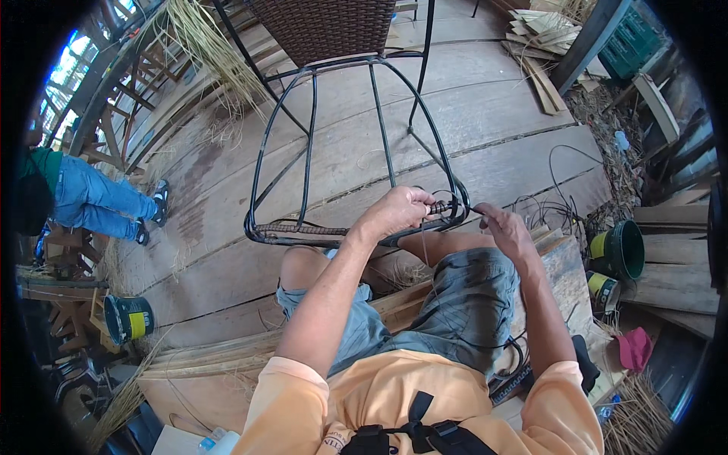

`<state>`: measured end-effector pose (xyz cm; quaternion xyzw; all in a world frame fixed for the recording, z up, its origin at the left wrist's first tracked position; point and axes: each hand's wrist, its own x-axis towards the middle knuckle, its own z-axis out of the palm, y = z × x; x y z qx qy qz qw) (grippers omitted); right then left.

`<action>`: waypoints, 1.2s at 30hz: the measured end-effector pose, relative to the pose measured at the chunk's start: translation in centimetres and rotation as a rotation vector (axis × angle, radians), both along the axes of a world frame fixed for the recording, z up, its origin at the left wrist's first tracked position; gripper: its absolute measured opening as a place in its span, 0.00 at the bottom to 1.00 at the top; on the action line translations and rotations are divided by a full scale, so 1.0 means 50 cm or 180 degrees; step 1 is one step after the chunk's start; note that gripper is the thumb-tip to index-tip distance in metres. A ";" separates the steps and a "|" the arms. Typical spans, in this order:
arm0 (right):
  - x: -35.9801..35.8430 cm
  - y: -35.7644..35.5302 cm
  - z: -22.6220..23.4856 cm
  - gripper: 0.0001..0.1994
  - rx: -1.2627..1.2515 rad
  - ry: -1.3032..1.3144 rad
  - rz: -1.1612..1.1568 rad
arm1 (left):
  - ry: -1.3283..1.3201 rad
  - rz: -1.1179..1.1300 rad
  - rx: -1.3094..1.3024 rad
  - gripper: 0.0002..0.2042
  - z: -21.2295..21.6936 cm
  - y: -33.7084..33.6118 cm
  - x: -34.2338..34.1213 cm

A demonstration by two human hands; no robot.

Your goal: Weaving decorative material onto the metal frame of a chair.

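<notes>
Before my knees stands a dark metal chair frame (309, 144) with a woven brown backrest (326, 32) and an open seat. Along its front rail runs a brown wrapping (303, 230). My left hand (398, 212) is closed at the front right corner, its thumb and fingers pinching a strand by the rail. Just outside that corner my right hand (504, 227) is closed on a thin dark weaving strand (472, 209), which runs to the wrapped corner. The fingertips partly hide the strand's path around the rail.
I sit on a wooden bench (189, 398). At left stands a person in jeans (98, 193). Green buckets (623, 250) and loose dark strands (557, 208) lie at right, and another bucket (125, 318) at left. Wood scraps (542, 34) and straw-like fibres (201, 45) lie farther back.
</notes>
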<state>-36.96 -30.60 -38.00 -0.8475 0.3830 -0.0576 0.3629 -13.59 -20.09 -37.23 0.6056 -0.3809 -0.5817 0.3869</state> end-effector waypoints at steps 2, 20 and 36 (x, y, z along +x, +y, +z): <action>0.005 -0.019 0.000 0.13 -0.0068 -0.0081 0.0116 | 0.0014 0.0018 -0.0027 0.19 0.007 -0.003 -0.002; 0.041 -0.059 -0.028 0.13 -0.1224 -0.0819 0.0507 | -0.0113 -0.0228 -0.0014 0.20 -0.007 -0.004 0.006; 0.055 -0.087 -0.043 0.13 -0.0926 -0.0858 0.0490 | -0.0079 -0.0155 0.0061 0.17 -0.013 -0.005 0.004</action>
